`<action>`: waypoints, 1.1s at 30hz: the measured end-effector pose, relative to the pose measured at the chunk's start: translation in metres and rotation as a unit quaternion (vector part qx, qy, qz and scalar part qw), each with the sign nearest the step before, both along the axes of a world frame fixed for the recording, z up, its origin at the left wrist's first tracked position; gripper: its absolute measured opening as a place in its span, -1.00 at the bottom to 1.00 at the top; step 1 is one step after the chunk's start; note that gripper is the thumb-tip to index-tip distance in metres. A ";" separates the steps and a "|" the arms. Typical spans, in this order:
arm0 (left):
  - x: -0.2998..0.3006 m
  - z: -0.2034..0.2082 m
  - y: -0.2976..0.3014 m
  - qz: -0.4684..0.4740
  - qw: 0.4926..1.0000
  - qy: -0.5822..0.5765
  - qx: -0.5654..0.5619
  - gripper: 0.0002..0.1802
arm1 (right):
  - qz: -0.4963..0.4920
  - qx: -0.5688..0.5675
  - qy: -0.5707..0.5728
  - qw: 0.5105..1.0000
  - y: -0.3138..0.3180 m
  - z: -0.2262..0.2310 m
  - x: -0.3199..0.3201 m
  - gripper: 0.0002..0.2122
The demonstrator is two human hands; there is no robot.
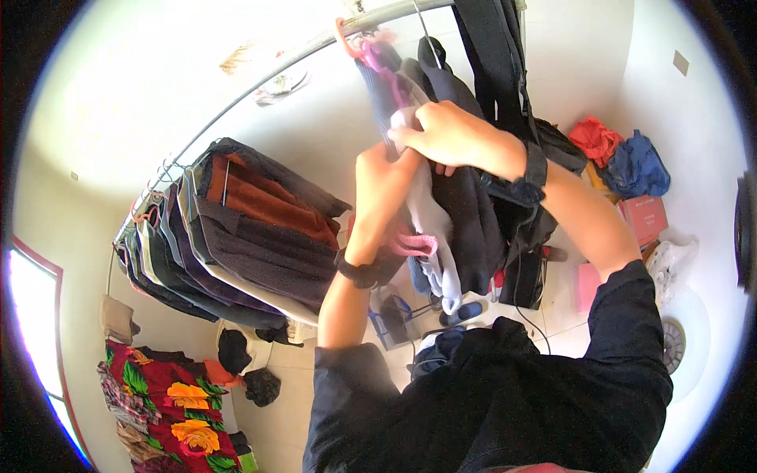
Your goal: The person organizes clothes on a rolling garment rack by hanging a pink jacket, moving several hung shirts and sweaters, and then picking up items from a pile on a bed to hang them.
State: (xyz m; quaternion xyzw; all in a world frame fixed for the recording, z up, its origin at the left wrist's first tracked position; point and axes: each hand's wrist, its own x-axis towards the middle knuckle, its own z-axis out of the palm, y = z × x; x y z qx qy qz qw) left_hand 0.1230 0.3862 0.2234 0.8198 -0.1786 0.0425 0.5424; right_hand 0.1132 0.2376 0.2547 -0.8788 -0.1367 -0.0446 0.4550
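A light grey garment [423, 206] with a pink edge [415, 245] hangs from the rail in front of me, its lower part dangling. My right hand [445, 135] is closed on its upper part, thumb and fingers pinching a pale fold. Just below and to the left, my left hand [381, 175] is closed against the same cloth; its fingertips are mostly hidden. Above the hands are a pink-purple strip [386, 75] and an orange-pink hanger hook [341, 38] over the rail. A black garment [467, 221] hangs close behind on the right.
The curved metal rail [276, 69] carries several dark and rust-brown clothes [260, 197] on hangers at left. A red flowered cloth [173, 402] lies lower left. Red and blue cloths [637, 164] sit above a red box [645, 219] at right. Blue slippers [464, 313] are on the floor.
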 end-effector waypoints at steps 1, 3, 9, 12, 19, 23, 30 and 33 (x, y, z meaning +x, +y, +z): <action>0.000 -0.001 0.001 -0.002 1.000 -0.006 -0.007 -0.71 | -0.006 0.001 0.023 1.000 0.003 0.001 0.005 -0.65; 0.001 0.000 0.002 -0.011 1.000 -0.015 0.003 -0.71 | -0.008 -0.012 0.021 1.000 0.006 -0.004 0.015 -0.61; 0.009 0.001 0.021 -0.097 0.995 -0.007 -0.023 -0.65 | -0.009 0.263 0.065 0.963 0.014 -0.025 0.015 -0.73; 0.014 -0.005 0.032 -0.162 0.983 -0.004 -0.083 -0.59 | 0.008 0.361 0.106 0.927 0.020 -0.024 0.003 -0.81; 0.020 -0.001 0.052 -0.196 0.978 0.046 -0.047 -0.69 | -0.085 0.443 -0.014 0.892 0.043 -0.028 -0.025 -0.87; 0.026 -0.006 0.069 -0.196 0.971 0.047 -0.132 -0.58 | -0.097 0.466 -0.064 0.877 0.041 -0.002 -0.040 -0.82; 0.034 -0.003 0.061 -0.203 0.971 0.036 -0.121 -0.57 | -0.116 0.444 -0.009 0.888 0.022 0.006 0.021 -0.84; 0.027 0.005 0.049 -0.205 0.973 0.035 -0.104 -0.57 | -0.156 0.413 -0.026 0.897 0.011 -0.010 0.028 -0.82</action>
